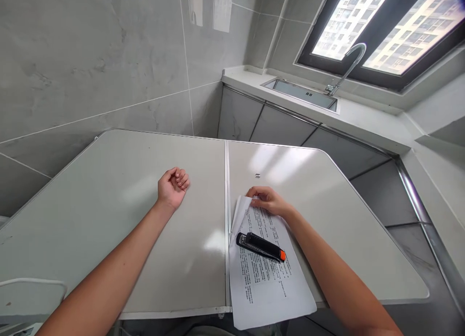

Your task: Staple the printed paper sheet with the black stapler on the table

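Observation:
Printed sheets of paper (269, 287) lie on the right half of the table, their near end hanging past its front edge. My right hand (267, 200) pinches their far edge, where a corner is folded over. Across the text rests a black stapler (260, 246) with an orange end, touched by neither hand. Palm up on the left half of the table, my left hand (173, 187) is loosely curled with nothing in it. Beyond the paper sits a small metallic piece (257, 175), perhaps staples; it is too small to be sure.
The white folding table (189, 258) has a seam (227, 181) down its middle. Behind it stands a counter (378, 125) with a sink (305, 94) and a curved faucet (350, 65) under a window. A tiled wall (109, 60) borders the left side.

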### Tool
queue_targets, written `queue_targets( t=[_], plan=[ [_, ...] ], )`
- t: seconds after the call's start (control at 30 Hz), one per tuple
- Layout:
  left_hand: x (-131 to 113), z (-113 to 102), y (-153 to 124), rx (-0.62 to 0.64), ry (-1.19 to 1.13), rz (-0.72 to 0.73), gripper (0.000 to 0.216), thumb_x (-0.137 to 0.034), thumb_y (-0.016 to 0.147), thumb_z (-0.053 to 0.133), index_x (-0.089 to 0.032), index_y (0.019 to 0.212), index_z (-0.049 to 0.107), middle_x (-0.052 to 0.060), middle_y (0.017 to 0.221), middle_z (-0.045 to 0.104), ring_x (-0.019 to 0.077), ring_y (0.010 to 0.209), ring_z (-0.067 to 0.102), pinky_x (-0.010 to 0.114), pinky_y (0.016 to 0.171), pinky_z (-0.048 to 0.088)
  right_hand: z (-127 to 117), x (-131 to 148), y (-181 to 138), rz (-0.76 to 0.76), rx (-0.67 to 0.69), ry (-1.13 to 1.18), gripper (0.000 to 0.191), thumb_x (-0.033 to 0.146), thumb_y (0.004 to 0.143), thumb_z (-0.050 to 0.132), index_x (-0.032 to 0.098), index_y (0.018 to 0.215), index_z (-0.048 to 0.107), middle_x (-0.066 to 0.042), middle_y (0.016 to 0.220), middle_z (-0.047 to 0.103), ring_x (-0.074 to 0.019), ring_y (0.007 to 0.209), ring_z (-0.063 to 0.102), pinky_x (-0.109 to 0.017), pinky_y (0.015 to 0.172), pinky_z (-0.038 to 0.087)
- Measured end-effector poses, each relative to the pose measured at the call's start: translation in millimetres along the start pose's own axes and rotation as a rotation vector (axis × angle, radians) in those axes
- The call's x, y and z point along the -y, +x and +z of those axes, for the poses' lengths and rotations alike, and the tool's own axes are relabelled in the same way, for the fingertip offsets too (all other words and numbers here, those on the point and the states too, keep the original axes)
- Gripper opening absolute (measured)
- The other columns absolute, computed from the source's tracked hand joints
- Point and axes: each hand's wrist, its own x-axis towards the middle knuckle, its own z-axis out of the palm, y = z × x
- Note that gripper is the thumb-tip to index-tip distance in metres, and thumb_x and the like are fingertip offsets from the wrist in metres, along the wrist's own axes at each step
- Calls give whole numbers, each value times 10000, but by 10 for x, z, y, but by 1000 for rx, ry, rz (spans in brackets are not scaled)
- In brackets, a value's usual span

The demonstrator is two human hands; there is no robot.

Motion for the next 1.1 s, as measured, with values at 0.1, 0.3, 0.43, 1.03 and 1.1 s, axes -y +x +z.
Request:
queue_targets(
  t=[0.1, 0.3, 0.43, 1.03, 1.1],
  plan=[
    [-2, 6, 0, 5, 2, -1, 298, -186, 855, 620, -185, 648, 406, -47, 598, 329, 78, 484, 358, 236, 449, 319, 95, 31, 45, 2, -35, -32, 223, 439, 979, 590, 230, 952, 664, -43, 973, 714, -204, 919, 680, -373, 837, 565],
    [-10, 25, 2, -7, 17, -1, 306, -186, 834, 634, -189, 652, 389, -52, 599, 322, 75, 475, 364, 233, 448, 315, 315, 128, 116, -49, -186, -391, 335, 196, 948, 561, 266, 1269, 630, -69, 1161, 712, -235, 1086, 650, -499, 1020, 527],
    [0, 11, 6, -10, 10, 5, 302, -185, 845, 632, -188, 654, 397, -52, 607, 320, 76, 485, 362, 236, 453, 311, 344, 170, 20, -355, 126, -426, 399, 219, 1016, 517, 308, 1390, 626, -43, 1471, 618, -244, 1421, 516, -534, 1216, 394],
    [-73, 22, -18, -26, -26, -1, 399, -184, 854, 601, -202, 612, 285, -56, 539, 274, 83, 432, 318, 247, 409, 285, 1140, 249, 736, -286, 161, -715, 571, 391, 1116, 365, 252, 1662, 271, -51, 1719, 273, -228, 1617, 192, -543, 1331, 72],
    [-134, 18, -29, -36, -25, -5, 482, -209, 869, 590, -210, 599, 190, -59, 493, 203, 91, 392, 261, 271, 381, 237, 1270, 273, 863, -296, 154, -722, 564, 392, 1114, 362, 243, 1653, 294, -66, 1716, 278, -245, 1614, 205, -573, 1322, 99]
  ],
)
